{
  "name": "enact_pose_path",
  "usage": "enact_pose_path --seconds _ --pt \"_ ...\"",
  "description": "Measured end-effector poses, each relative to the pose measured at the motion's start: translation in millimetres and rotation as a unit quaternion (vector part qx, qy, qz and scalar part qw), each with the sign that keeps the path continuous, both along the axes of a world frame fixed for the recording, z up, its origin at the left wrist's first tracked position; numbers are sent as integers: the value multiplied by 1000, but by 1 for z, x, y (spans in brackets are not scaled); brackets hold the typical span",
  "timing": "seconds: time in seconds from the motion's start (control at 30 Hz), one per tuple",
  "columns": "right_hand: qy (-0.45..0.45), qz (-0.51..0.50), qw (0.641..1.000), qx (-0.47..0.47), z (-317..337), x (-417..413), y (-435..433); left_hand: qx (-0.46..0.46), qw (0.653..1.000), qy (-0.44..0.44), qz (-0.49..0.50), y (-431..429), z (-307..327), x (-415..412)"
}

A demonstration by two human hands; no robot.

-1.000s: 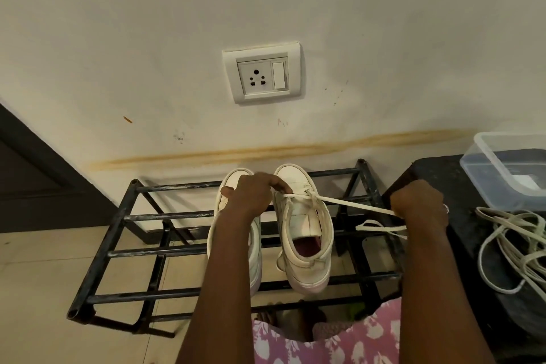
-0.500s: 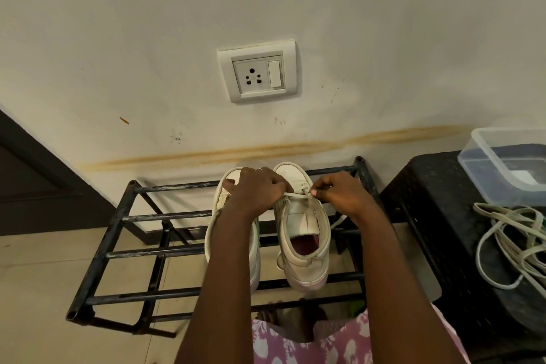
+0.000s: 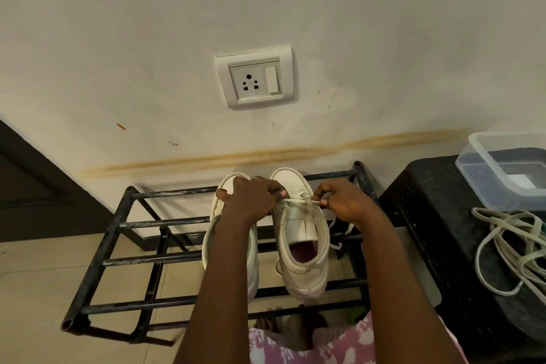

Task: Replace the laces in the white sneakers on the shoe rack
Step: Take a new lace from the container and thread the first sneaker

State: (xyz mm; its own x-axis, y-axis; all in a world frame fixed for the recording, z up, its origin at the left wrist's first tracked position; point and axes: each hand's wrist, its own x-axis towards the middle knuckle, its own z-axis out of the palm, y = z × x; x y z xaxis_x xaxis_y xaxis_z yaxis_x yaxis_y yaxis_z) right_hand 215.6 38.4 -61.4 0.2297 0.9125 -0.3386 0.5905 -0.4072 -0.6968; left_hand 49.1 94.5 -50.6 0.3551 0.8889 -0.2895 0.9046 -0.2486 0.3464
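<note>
Only the head view here, looking down at a black metal shoe rack [image 3: 118, 224] pushed against the wall [image 3: 118, 38]. Two white sneakers sit on its top bars, toes pointing at the wall; the left sneaker [image 3: 229, 183] is mostly hidden under the forearm, and the right sneaker [image 3: 298, 224] is just beside it with its opening showing a pinkish lining.

The left hand [image 3: 254, 201] lies curled over the front of the left sneaker; its thumb and fingertip reach the inner edge of the right sneaker and pinch the left end of a white lace [image 3: 298, 201]. The right hand [image 3: 345, 204] is at the outer edge of the same sneaker, thumb and forefinger pinched tight on the other end; the lace runs in a straight line across the lowest eyelets between the two hands. A loose bit of lace dangles off the right side of that sneaker, behind the right wrist.

On the right stands a black stool [image 3: 437, 216]; a clear plastic box [image 3: 508, 168] sits at its far end and a tangled pile of laces [image 3: 511, 245] lies nearer. A socket [image 3: 255, 77] is on the wall above the rack, with a brown stain [image 3: 266, 154] streaked below it. There's a pink flowery garment [image 3: 325, 346] at the bottom edge.
</note>
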Motion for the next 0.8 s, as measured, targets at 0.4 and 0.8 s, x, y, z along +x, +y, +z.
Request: enact_pose_path --seconds 0.4,0.8 --pt "-76 16 991 -112 -10 6 -6 49 997 -56 9 1 -1 6" --pt "16 -59 997 46 -15 -5 6 83 994 -66 7 1 -1 14"
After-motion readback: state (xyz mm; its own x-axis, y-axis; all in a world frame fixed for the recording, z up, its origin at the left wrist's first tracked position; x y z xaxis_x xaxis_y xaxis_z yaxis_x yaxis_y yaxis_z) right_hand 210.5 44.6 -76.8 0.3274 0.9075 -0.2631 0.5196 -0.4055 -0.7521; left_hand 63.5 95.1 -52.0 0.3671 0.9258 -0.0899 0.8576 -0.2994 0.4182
